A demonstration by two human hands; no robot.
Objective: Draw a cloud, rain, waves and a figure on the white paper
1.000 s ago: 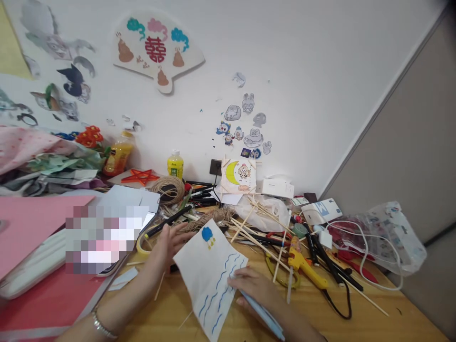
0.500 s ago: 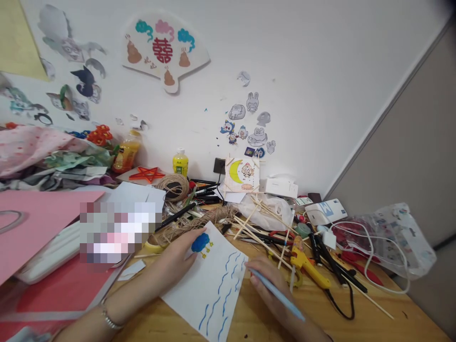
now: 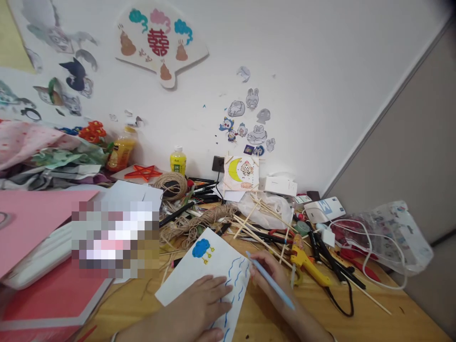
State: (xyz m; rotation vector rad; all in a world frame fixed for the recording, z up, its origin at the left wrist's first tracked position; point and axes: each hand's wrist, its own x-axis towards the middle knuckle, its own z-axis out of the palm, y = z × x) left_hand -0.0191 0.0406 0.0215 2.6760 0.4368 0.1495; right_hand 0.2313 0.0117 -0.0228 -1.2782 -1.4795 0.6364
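A white sheet of paper [image 3: 185,280] lies slanted on the wooden table. On it are a blue cloud [image 3: 201,248] with small yellow stars hanging below and rows of blue wavy lines. My left hand [image 3: 204,304] rests flat across the sheet's lower part, fingers spread, covering some of the waves. At the right edge of the paper, my right hand [image 3: 267,275] grips a light blue pen [image 3: 274,285]. Its upper end points down toward my right forearm. Whether the tip touches the paper I cannot tell.
A yellow glue gun [image 3: 308,268] and thin wooden sticks [image 3: 254,232] lie right of and behind the paper. Twine [image 3: 199,223], pens and a plastic bag [image 3: 274,209] crowd the back. Red and pink sheets [image 3: 42,294] and a blurred patch are at left; two drink bottles [image 3: 178,161] stand behind.
My left hand has moved from the sheet's upper left edge down onto its lower middle, uncovering the cloud side. The paper has shifted slightly left; my right hand keeps the pen.
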